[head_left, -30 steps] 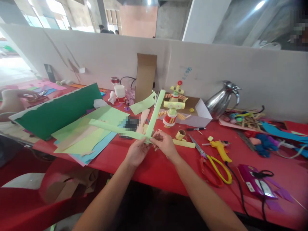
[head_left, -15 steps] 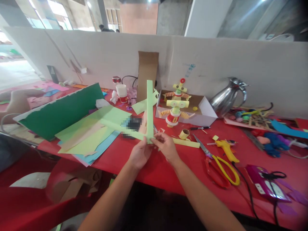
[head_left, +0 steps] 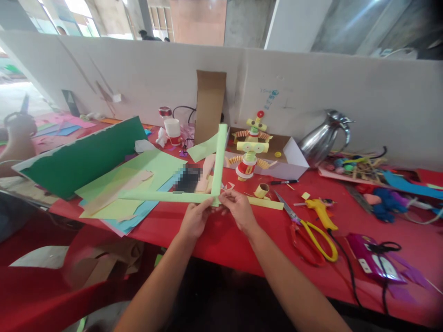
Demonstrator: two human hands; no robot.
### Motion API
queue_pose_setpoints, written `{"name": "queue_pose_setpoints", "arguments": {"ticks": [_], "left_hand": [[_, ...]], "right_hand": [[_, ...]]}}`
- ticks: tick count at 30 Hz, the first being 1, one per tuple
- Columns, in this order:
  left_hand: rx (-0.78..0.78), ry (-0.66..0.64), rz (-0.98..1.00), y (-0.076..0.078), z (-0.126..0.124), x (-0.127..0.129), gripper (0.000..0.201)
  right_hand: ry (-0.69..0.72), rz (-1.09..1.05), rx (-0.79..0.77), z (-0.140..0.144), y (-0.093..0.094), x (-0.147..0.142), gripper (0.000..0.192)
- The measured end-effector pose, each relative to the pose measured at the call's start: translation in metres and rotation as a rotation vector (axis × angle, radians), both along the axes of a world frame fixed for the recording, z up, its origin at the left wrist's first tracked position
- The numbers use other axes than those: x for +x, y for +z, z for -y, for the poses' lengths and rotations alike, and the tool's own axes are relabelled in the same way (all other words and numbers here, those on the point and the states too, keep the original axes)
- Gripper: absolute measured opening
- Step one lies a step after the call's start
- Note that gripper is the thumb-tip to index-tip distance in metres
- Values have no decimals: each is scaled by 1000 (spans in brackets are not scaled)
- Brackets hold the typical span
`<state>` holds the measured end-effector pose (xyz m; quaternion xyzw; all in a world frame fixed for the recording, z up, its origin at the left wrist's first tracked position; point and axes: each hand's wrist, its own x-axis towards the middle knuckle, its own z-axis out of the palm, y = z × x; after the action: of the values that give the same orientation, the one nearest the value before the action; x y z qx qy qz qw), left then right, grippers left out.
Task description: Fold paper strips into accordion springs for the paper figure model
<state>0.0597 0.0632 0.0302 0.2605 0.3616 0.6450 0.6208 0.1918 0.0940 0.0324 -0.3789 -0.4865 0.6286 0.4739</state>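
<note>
Two light green paper strips meet at a corner between my hands, just above the red table point(head_left: 221, 240). One strip point(head_left: 162, 196) runs flat to the left. The other strip point(head_left: 219, 159) stands almost upright, leaning slightly right. My left hand point(head_left: 194, 220) pinches the corner from the left. My right hand point(head_left: 238, 210) pinches the same corner from the right. A yellow paper strip point(head_left: 266, 203) lies on the table just behind my right hand.
Scissors with yellow and red handles point(head_left: 308, 230) and a yellow glue gun point(head_left: 320, 211) lie to the right. A paper robot figure point(head_left: 249, 154) stands by a cardboard box point(head_left: 289, 161). Coloured paper sheets point(head_left: 138, 180) and a green board point(head_left: 79, 157) lie left. A metal jug point(head_left: 323, 136) stands behind.
The left strip has swung down from a slant to lie level. The upright strip has tipped slightly to the right. My hands stay at the corner.
</note>
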Motion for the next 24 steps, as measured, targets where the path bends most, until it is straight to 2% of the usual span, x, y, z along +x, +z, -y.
{"name": "queue_pose_setpoints", "arguments": {"ticks": [3,12,20,24], "left_hand": [[-40,73,5,-1,-1,-1,19],[-66,127,11,-2,1,1,20],[-101,101,-17,-2,13,3,21],[-123,155,15,-2,20,-7,20]], "right_hand": [[-3,-6,9,0,0,0,34],[-36,16,41,-3,-6,-1,31],[-24,21,-38,2,5,0,20],[-48,49,-94,2,7,5,13]]}}
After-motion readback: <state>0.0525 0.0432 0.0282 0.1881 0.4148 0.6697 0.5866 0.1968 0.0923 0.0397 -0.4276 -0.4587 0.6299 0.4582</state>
